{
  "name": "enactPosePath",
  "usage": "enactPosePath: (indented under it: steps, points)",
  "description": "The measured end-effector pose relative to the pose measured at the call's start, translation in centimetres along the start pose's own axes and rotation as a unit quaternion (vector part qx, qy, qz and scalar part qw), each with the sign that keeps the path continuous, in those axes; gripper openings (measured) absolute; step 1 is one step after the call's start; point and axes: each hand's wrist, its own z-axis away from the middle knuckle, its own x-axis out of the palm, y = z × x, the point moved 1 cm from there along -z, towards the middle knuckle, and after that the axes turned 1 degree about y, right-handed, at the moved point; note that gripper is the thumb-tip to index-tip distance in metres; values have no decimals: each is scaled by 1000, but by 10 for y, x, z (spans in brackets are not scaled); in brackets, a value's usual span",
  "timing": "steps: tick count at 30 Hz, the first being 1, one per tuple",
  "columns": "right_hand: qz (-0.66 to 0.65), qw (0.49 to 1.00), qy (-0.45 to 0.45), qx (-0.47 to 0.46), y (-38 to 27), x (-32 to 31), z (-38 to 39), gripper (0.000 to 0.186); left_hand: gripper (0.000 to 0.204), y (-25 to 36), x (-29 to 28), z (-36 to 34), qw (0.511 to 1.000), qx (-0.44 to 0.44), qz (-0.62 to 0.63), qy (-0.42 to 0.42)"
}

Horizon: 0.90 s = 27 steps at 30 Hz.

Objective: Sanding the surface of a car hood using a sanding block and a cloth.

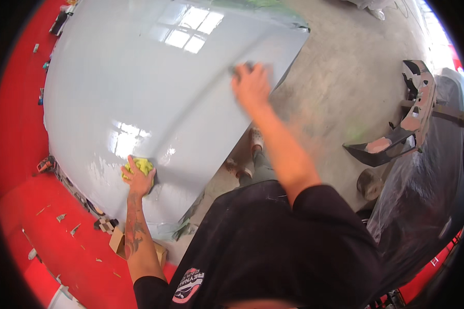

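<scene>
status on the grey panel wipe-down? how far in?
Done: much of the pale grey panel already looks glossy, mirroring the windows. In hand: the left hand presses a yellow cloth near the lower edge; the right hand, motion-blurred, holds something dark at the right edge. Left: I cannot tell wiped from unwiped areas, so the remainder is unclear.
</scene>
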Motion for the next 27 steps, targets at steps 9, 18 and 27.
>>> enactPosePath:
  steps: [9, 18, 27]
  points:
    - [91, 995, 41, 30, 92, -18, -114, 28, 119, 3, 2, 3, 1000, -22, 7, -3]
    - [14, 985, -85, -147, 66, -23, -61, 33, 120, 4, 1, 11, 1000, -14, -14, 12]
    - [103, 976, -108, -157, 31, -25, -37, 39, 119, 2, 8, 7, 999, 15, -23, 33]
